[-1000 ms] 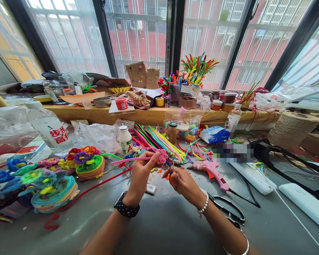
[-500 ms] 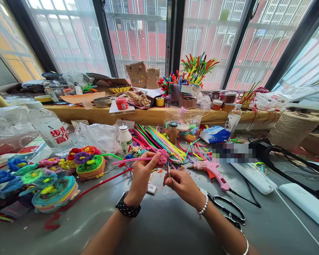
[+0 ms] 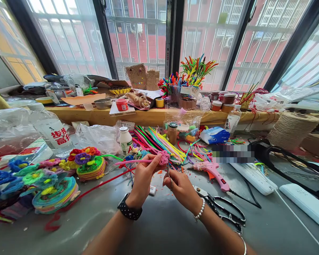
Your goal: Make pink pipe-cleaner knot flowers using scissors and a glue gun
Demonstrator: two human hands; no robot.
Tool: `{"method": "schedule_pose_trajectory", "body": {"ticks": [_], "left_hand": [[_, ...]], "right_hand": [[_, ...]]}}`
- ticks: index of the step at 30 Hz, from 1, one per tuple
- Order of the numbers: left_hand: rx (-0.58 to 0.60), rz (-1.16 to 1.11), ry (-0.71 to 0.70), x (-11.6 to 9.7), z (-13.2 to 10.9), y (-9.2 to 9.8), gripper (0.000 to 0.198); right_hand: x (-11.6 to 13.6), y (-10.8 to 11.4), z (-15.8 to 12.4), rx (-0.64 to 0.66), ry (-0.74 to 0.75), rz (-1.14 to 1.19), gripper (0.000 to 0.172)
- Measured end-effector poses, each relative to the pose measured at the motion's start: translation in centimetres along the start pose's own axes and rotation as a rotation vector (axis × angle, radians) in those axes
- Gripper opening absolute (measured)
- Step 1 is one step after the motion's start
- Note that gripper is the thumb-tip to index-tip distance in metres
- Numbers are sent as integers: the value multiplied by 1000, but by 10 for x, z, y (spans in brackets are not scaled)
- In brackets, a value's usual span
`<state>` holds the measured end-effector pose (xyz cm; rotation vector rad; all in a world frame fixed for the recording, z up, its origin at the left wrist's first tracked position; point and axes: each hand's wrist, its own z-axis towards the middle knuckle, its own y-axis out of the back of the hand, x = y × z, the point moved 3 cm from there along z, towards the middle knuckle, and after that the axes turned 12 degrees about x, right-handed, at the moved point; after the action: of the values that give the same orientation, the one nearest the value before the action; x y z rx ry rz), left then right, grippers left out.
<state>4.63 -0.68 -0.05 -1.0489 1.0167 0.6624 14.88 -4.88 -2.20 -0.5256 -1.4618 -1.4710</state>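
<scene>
My left hand (image 3: 144,173) pinches a pink pipe-cleaner flower (image 3: 163,158), whose long straight stem (image 3: 129,162) sticks out to the left behind the fingers. In my right hand (image 3: 180,186) is a small pair of scissors (image 3: 168,172), blades pointing up against the lower right of the flower. Whether the blades touch the petals I cannot make out. Beneath the hands lie scattered orange scraps and a small white block (image 3: 152,190), partly hidden by my left wrist.
A pink glue gun (image 3: 214,173) and large black-handled scissors (image 3: 225,209) lie right of my hands. Finished fluffy flowers (image 3: 49,177) fill the left side. Behind are loose pipe cleaners (image 3: 159,141), a small white bottle (image 3: 126,141), a brown jar (image 3: 172,133) and a cluttered wooden ledge (image 3: 146,116).
Both hands keep their hold; the right hand shifts slightly left and the forearm with it. The flower and scissors stay almost in the same place.
</scene>
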Motion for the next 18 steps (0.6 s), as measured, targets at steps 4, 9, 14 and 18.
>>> {"method": "schedule_pose_trajectory", "body": {"ticks": [4,9,14,18], "left_hand": [[-3,-94,44,4,-2,-5,15],[-32,-199,70,10,-3,-8,15],[-36,-252,95,15,-3,-7,14],[-30,-258,99,17,-2,-6,13]], "right_hand": [[-3,-1,0,-55,-26,0,54],[-5,-4,0,-120,-45,-20,52],[-5,-6,-2,-132,-45,-37,51],[-4,-6,-2,-103,-29,-26,55]]}}
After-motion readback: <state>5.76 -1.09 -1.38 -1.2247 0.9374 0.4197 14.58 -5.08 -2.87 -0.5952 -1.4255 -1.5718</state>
